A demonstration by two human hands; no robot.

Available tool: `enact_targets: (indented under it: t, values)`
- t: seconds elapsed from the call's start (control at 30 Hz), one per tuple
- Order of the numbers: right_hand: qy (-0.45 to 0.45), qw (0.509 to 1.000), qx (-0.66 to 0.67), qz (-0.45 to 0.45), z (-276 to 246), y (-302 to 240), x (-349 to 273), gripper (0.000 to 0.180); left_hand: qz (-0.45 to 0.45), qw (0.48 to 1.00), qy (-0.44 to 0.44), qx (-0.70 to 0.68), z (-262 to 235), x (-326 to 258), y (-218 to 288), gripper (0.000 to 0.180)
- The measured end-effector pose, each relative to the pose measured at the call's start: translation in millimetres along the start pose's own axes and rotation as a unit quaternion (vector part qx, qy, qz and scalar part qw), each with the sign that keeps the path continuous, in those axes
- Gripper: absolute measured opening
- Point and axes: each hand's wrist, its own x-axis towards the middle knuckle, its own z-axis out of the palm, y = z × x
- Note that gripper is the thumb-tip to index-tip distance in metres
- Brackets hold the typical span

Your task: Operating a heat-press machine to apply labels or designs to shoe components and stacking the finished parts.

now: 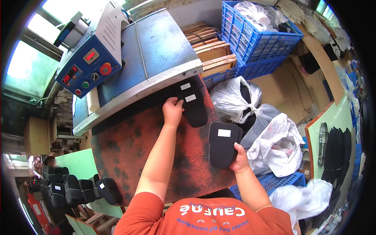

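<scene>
My right hand (pixel 239 158) grips a flat black padded piece (pixel 221 150) by its lower right edge. This piece has rounded ends, seems layered, and bears a white label (pixel 224 133) near its top. My left hand (pixel 172 112) is closed, thumb and fingers drawn together, at the left edge of another black padded piece (pixel 194 113) lying on the red-and-black worktop (pixel 156 156). White labels (pixel 190 98) show on the black material there, close to my left fingertips. Whatever those fingertips may pinch is hidden. The far part of the black material runs under the machine's metal edge.
A blue machine bed (pixel 164 43) with a control box (pixel 88 66) stands beyond the worktop. Black padded pieces (pixel 109 190) sit at the left. Blue crates (pixel 258 39), wooden frames (pixel 213 51), plastic bags (pixel 239 98) and a white sack (pixel 278 145) crowd the right.
</scene>
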Motion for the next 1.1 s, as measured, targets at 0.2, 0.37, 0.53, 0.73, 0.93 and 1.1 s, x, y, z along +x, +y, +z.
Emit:
enact_targets:
  t: [0.2,0.37,0.53,0.73,0.93,1.1]
  values:
    - [0.051,0.993,-0.076,-0.073,19,5,9,0.050,0.024,0.979,-0.203,0.020,-3,-73,36,0.023]
    - [0.075,0.985,-0.122,-0.098,13,6,10,0.042,-0.017,0.985,-0.138,-0.098,-6,-84,30,0.014]
    - [0.017,0.996,-0.059,-0.068,-2,-12,-7,0.053,0.005,0.995,-0.088,0.047,-3,-45,11,0.023]
    - [0.038,0.997,-0.061,-0.029,-4,-13,-10,0.052,0.297,0.907,0.104,0.280,1,-59,4,0.040]
    - [0.077,0.982,-0.149,-0.083,4,-6,-9,0.043,0.056,0.981,-0.181,0.042,-1,-120,23,0.030]
    - [-0.008,0.999,-0.032,-0.032,-15,-38,-25,0.043,0.049,0.996,-0.072,0.015,-8,-84,-16,0.035]
